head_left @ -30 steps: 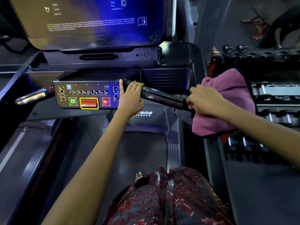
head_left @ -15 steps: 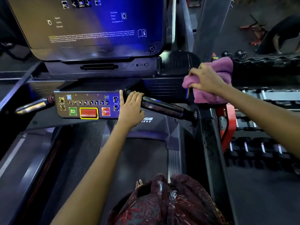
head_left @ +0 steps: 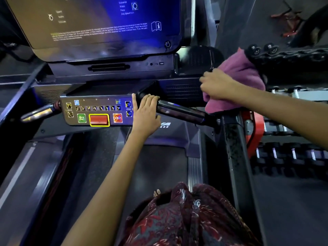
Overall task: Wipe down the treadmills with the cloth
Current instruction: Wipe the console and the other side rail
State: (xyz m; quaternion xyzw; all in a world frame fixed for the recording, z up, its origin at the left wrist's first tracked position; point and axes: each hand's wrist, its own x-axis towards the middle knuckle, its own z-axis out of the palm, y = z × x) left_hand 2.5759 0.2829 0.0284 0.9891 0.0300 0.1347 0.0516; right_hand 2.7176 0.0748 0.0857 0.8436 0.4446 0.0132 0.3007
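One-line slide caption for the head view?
Right hand wipes treadmill console side with pink cloth; left hand rests on handlebar.

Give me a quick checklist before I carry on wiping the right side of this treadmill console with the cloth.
1. Cloth held in right hand: ok.
2. Cloth in contact with the console's right side: ok, pressed against it.
3. Left hand bracing on the handlebar: ok.
4. Left hand off the red button and STOP button: ok, though the thumb lies beside the speed keys.
5. Belt stopped: cannot tell.
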